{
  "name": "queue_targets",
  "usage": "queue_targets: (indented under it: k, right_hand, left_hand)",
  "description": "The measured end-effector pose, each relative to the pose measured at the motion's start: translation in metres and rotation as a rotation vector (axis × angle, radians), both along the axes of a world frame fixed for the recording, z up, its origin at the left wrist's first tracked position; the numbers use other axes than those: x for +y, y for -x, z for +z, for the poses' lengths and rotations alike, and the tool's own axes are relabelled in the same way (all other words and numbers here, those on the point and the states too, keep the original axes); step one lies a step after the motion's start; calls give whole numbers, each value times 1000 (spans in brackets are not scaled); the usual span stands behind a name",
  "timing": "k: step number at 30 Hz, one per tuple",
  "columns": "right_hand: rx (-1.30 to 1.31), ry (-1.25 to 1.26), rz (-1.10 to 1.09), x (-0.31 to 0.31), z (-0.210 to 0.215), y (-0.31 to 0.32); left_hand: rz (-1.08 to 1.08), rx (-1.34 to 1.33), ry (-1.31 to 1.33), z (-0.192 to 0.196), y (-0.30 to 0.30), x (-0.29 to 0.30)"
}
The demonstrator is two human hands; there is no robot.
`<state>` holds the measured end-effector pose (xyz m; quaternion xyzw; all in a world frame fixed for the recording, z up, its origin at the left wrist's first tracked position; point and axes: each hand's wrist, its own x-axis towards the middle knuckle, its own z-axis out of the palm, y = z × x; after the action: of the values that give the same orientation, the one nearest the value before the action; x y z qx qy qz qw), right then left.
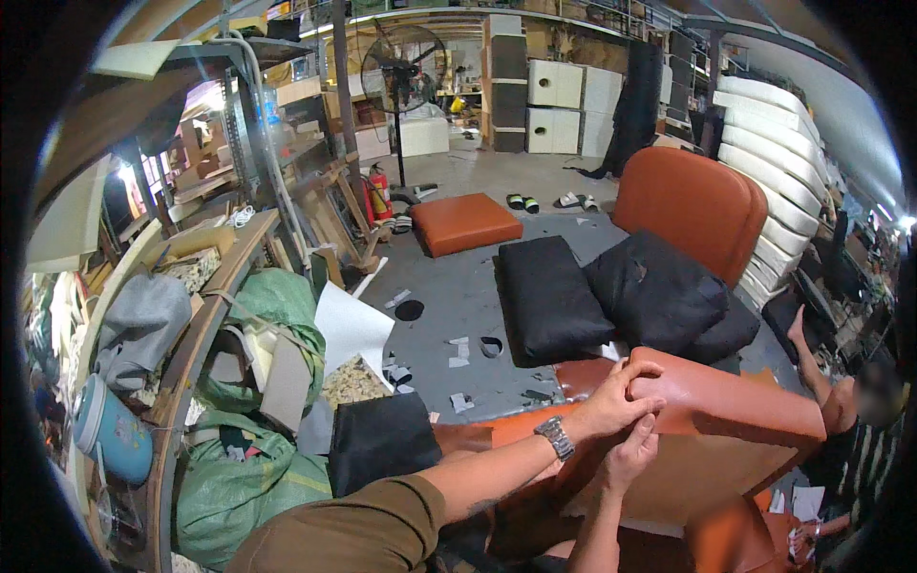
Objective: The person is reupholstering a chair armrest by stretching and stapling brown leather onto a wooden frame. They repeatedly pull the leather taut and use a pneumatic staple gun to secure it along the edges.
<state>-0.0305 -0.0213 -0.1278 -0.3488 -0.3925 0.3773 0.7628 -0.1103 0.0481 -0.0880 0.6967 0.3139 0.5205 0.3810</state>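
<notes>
A reddish-brown upholstered cushion [740, 401] stands tilted on its edge in front of me, its pale tan underside [678, 473] turned toward me. My left hand [619, 393], with a metal watch on the wrist, curls its fingers over the cushion's upper left corner. Just below, my right hand [630, 458] is closed at the same corner, where the cover meets the underside. Whatever lies between the right fingertips is too small to make out beyond the cover's edge. Orange-brown cover material [516, 428] spreads beneath and to the left of the cushion.
Black cushions [552, 298] lie beyond my hands, a large rounded brown cushion [683, 205] behind them. Another brown cushion [465, 222] rests on the floor near a standing fan [401, 72]. Green sacks [250, 487] and a shelf crowd the left. A person [864, 430] sits at right.
</notes>
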Motion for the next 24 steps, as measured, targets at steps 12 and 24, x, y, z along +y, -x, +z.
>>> queue_targets:
  k: [12,24]
  right_hand:
    - [-811,338,-332,-80,-119,-169]
    - [-920,1867,-233,-489,-396,-184]
  left_hand:
    - [158,242,-238,-6,16,39]
    - [51,300,-211,3,22,75]
